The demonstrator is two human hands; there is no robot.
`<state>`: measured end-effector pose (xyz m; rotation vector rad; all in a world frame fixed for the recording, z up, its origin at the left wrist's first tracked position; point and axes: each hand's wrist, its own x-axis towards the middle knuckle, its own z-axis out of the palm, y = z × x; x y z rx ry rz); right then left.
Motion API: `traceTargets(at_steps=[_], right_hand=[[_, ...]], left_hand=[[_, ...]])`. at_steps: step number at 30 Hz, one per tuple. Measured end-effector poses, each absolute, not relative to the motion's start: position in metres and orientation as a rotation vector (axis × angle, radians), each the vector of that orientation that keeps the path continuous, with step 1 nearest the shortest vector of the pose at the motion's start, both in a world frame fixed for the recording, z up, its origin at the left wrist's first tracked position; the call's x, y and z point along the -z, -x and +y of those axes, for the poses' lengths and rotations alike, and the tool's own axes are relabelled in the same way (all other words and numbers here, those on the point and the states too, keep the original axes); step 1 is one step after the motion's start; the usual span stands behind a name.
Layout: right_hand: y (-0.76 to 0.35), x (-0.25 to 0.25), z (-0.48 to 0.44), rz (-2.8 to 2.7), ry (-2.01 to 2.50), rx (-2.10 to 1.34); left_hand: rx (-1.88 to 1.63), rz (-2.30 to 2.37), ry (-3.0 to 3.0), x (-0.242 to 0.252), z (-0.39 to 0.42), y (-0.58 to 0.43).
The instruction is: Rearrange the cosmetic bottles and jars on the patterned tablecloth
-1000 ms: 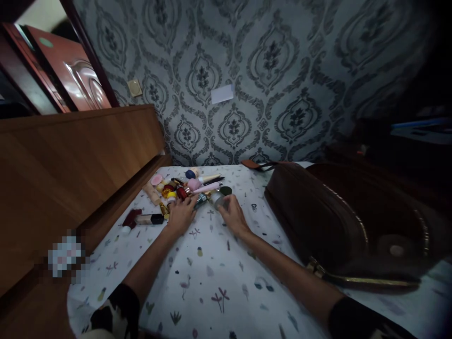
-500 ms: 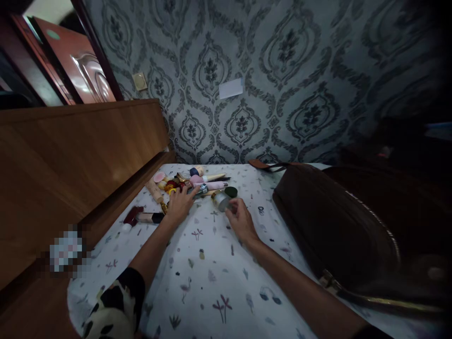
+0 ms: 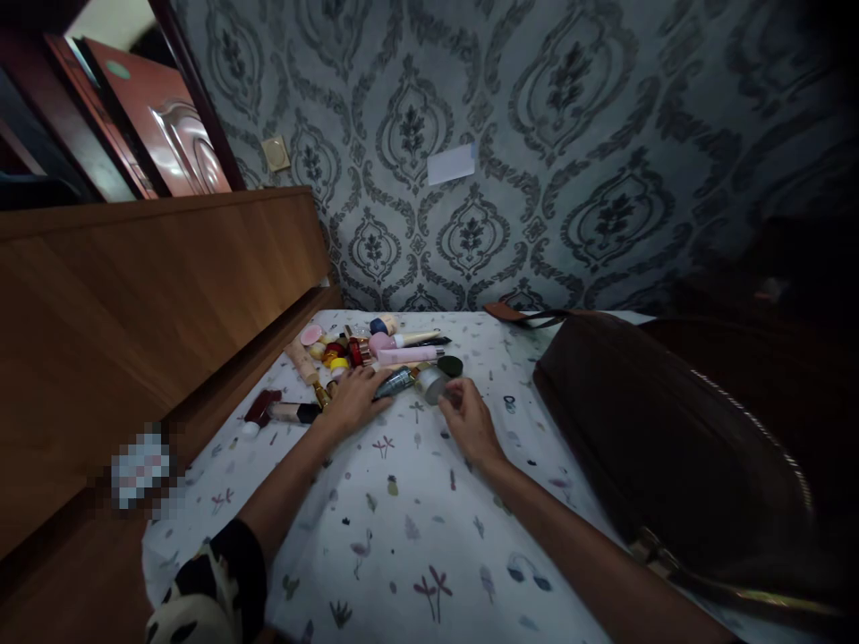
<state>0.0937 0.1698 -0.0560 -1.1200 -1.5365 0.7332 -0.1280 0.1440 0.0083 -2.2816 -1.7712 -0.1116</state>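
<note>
Printed white bedsheet (image 3: 403, 537) for a surface, damask wallpaper behind. Near the middle of it, small frosted jar (image 3: 431, 383) on its side, pinched at the near end between thumb and fingertips of the right hand (image 3: 470, 419), probably to stop a roll. Just to the left, left hand (image 3: 354, 402) lying flat, fingers loosely spread, tips on a dark metallic tube (image 3: 395, 383) at the edge of the cosmetics heap (image 3: 345, 351), seemingly penning loose pieces together. Behind the jar, dark green lid (image 3: 449, 365) and pink tube (image 3: 406, 355). Further left, lipstick case (image 3: 263, 404) strayed toward the wooden headboard (image 3: 167, 295). Off right, well apart, brown leather bag (image 3: 644, 429) slumped on the sheet.
</note>
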Motion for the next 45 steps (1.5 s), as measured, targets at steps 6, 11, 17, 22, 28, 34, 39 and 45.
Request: traceTargets(at_steps=[6, 11, 17, 22, 28, 34, 39, 45], right_hand=[[-0.093, 0.056, 0.169, -1.528, 1.121, -0.737], [-0.094, 0.055, 0.168, -1.538, 1.131, -0.732], [-0.093, 0.058, 0.171, -1.51, 1.125, -0.737], [-0.092, 0.058, 0.171, -1.51, 1.138, -0.737], [-0.096, 0.053, 0.169, -1.532, 1.136, -0.746], [-0.097, 0.051, 0.167, -1.525, 1.139, -0.749], [-0.097, 0.053, 0.167, -1.523, 1.118, -0.744], [-0.097, 0.053, 0.166, -1.522, 1.134, -0.747]], left_hand=[[0.116, -1.829, 2.189, 0.008, 0.156, 0.118], [0.135, -1.863, 2.144, 0.012, 0.162, 0.113], [0.208, -1.907, 2.14, -0.017, 0.171, 0.12], [0.234, -2.105, 1.991, -0.038, 0.213, 0.143], [0.097, -2.275, 2.017, -0.025, 0.252, 0.155], [0.082, -2.309, 1.996, -0.023, 0.268, 0.159], [0.106, -2.32, 1.951, -0.029, 0.279, 0.168], [0.121, -2.312, 1.944, -0.032, 0.287, 0.17]])
